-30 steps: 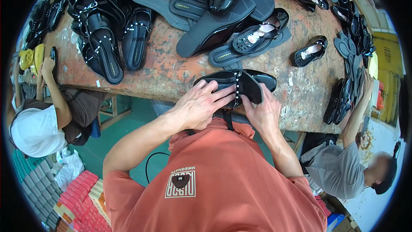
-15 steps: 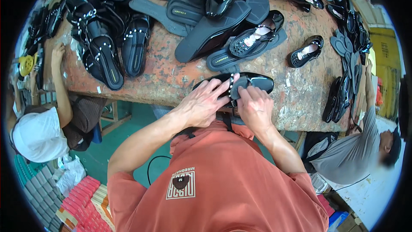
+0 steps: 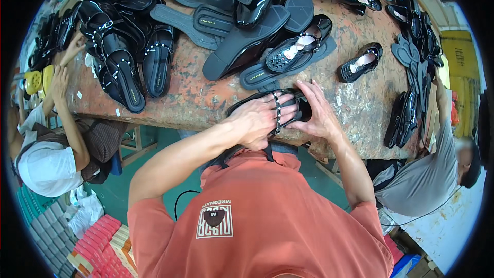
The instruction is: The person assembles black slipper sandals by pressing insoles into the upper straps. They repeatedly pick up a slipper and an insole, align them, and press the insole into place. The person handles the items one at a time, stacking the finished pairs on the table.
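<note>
A glossy black shoe (image 3: pixel 304 108) with a studded strap (image 3: pixel 278 111) is held at the table's near edge. My left hand (image 3: pixel 253 121) reaches into it, its fingers lying beneath the strap and hiding much of the insole. My right hand (image 3: pixel 323 114) clasps the other end, thumb on the near side and fingers on the far side. Just beyond my hands, a black perforated shoe (image 3: pixel 284 61) rests on a flat black sole piece (image 3: pixel 254 78). A wedge-shaped black sole (image 3: pixel 242 46) lies beside them.
Studded black sandals (image 3: pixel 121 64) are heaped at left on the worn table (image 3: pixel 188 95). A single black shoe (image 3: pixel 361 63) sits to the right, with more shoes (image 3: pixel 404 116) along the right edge. One co-worker (image 3: pixel 49 162) is at left, another (image 3: pixel 424 180) at right.
My left fingers have slid under the studded strap. My right hand has moved from pressing inside the shoe to clasping its end. The left co-worker's hands have shifted.
</note>
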{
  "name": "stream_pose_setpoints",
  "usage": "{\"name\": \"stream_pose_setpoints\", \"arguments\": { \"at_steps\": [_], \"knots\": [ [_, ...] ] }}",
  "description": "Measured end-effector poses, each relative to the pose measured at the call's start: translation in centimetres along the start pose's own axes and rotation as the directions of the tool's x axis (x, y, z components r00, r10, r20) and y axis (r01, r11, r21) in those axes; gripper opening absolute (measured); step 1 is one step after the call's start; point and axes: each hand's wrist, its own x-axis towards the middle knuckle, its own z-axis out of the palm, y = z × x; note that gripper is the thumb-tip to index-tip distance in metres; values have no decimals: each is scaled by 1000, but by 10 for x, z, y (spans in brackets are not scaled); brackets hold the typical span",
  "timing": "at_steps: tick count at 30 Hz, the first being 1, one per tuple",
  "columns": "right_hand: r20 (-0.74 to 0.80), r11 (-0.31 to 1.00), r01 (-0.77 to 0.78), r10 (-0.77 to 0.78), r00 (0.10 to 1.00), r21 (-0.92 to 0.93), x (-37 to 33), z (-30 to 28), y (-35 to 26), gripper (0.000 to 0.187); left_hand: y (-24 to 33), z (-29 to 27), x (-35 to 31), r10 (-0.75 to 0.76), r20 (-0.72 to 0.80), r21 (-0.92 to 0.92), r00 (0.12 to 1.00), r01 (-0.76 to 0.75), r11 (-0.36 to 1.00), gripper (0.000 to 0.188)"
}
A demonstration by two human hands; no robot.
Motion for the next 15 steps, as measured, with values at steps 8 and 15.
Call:
{"name": "stream_pose_setpoints", "arguments": {
  "at_steps": [8, 15],
  "knots": [
    [-10, 991, -130, 130, 991, 31, -4, 3, 3, 129, -17, -17, -42, 54, 56, -116, 997, -48, 992, 96],
    [-42, 998, -10, 13, 999, 58, 0, 0, 9, 121, -1, -6, 15, 107, -115, -20, 988, -110, 994, 89]
  ]
}}
